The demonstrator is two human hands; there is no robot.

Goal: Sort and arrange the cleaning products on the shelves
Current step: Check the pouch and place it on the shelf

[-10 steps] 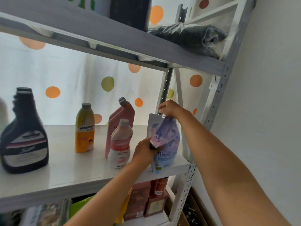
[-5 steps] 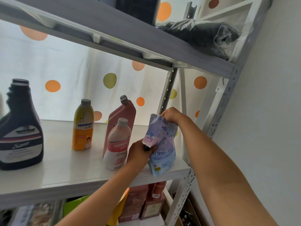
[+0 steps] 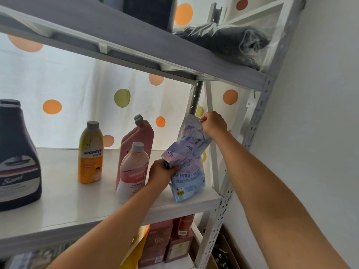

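A blue and lilac refill pouch [image 3: 189,171] stands tilted at the right end of the white middle shelf [image 3: 64,206]. My right hand [image 3: 213,123] pinches its top corner. My left hand [image 3: 162,171] grips the pouch at its dark spout on the left side. Left of the pouch stand a small pink bottle [image 3: 133,171], a taller pink bottle [image 3: 138,136] behind it, a yellow bottle [image 3: 90,152] and a dark navy bottle [image 3: 17,158] at the far left.
A grey upper shelf [image 3: 136,41] carries a clear bag of dark stuff [image 3: 223,41]. White perforated posts [image 3: 223,206] frame the right side, next to a wall. Brown boxes [image 3: 167,241] sit on the shelf below. A dotted curtain hangs behind.
The pouch has been lifted and stretched taller, its top pulled up by my right hand, and it now leans more to the right. The bottles have not moved.
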